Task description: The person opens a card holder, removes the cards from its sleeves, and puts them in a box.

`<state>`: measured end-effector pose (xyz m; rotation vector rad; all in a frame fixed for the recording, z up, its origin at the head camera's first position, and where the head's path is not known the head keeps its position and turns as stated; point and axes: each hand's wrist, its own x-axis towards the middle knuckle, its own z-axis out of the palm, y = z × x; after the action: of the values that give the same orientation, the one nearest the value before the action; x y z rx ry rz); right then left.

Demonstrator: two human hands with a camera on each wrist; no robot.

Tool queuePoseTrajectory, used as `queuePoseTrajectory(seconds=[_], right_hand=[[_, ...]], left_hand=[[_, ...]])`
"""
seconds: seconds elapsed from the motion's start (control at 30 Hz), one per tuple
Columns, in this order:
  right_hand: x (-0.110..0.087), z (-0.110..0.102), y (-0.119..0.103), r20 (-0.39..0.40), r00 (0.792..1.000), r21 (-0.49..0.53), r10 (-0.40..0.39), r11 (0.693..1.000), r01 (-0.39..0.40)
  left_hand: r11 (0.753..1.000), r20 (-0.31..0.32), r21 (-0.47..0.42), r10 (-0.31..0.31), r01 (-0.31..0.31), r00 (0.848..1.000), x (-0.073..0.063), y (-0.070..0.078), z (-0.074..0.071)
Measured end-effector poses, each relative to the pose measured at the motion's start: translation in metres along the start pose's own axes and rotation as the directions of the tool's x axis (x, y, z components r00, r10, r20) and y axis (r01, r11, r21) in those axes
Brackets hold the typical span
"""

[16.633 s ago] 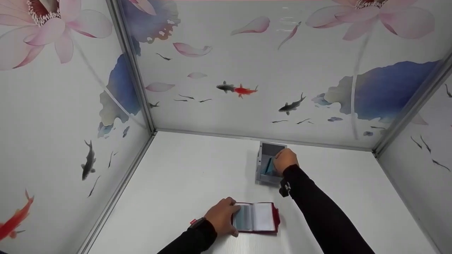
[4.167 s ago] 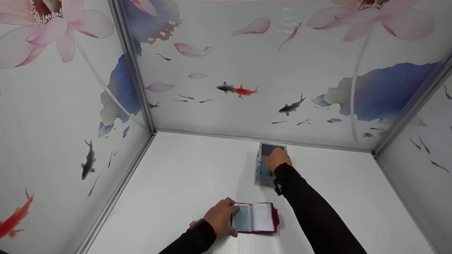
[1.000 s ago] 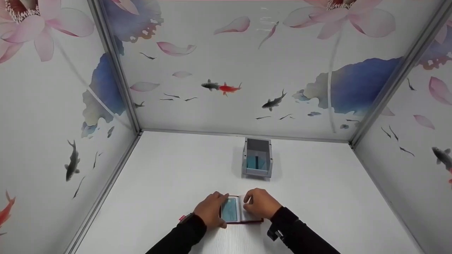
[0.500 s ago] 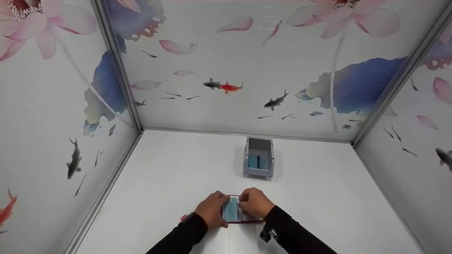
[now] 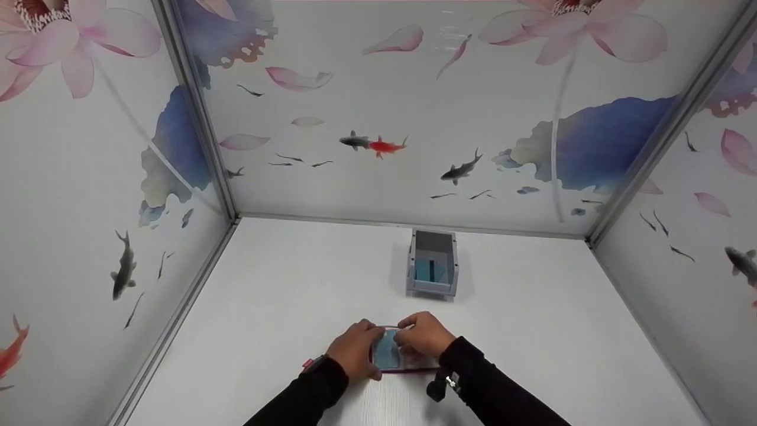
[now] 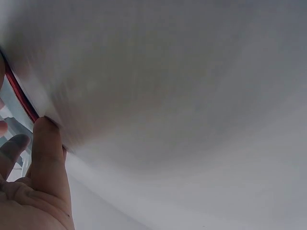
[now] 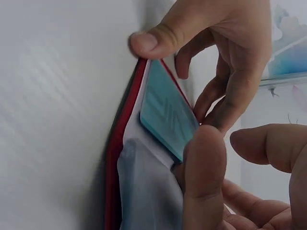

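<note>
A red card holder [image 7: 125,129] lies spread on the white table, with clear plastic sleeves [image 7: 148,191] inside. On its left side is a teal card [image 5: 386,350], its surface facing up in the right wrist view. My left hand [image 5: 355,350] grips the holder's left end, thumb on one edge and fingers on the opposite one. My right hand [image 5: 427,336] bends over the middle of the holder and pinches the teal card's inner edge between thumb and a finger. Whether a sleeve is caught in that pinch too is hidden.
Beyond the hands, near the back wall, stands a grey open-front bin [image 5: 433,278] with teal cards [image 5: 427,270] and a dark strip inside. White panels with flower and fish pictures enclose the table [image 5: 295,278] on the left, back and right.
My right hand has come from the grey bin to the holder, then slid left from its right page to the teal card's edge. The left hand keeps its grip.
</note>
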<state>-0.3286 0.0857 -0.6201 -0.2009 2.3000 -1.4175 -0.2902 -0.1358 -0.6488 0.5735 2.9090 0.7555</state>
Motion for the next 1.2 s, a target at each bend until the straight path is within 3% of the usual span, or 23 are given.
queuePoseTrajectory(seconds=[0.2,0.37,0.57,0.8,0.97,1.2], right_hand=[[0.003,0.002,0.004,0.043,0.997,0.104,0.060,0.993,-0.064],[0.004,0.003,0.000,0.025,0.999,0.033,0.041,0.999,-0.042],[0.006,0.008,-0.001,-0.003,0.999,-0.058,0.034,0.998,-0.034],[0.008,0.008,0.005,-0.020,0.999,-0.054,0.031,0.998,-0.032],[0.008,0.004,0.008,-0.026,0.999,-0.041,0.047,0.998,-0.048],[0.005,-0.001,0.010,-0.020,1.000,-0.028,0.021,0.999,-0.021]], left_hand=[[1.000,0.001,-0.027,0.004,-0.004,1.000,-0.003,-0.001,-0.002],[0.999,-0.006,-0.046,0.023,-0.024,1.000,-0.001,-0.006,0.003],[0.999,0.007,-0.032,-0.010,0.010,1.000,-0.001,-0.002,0.000],[0.999,0.032,-0.021,-0.037,0.038,0.999,0.001,-0.001,0.001],[0.998,0.041,0.035,-0.047,0.046,0.998,0.003,0.000,0.004],[0.995,0.030,0.098,-0.017,0.014,0.999,0.002,0.001,0.002]])
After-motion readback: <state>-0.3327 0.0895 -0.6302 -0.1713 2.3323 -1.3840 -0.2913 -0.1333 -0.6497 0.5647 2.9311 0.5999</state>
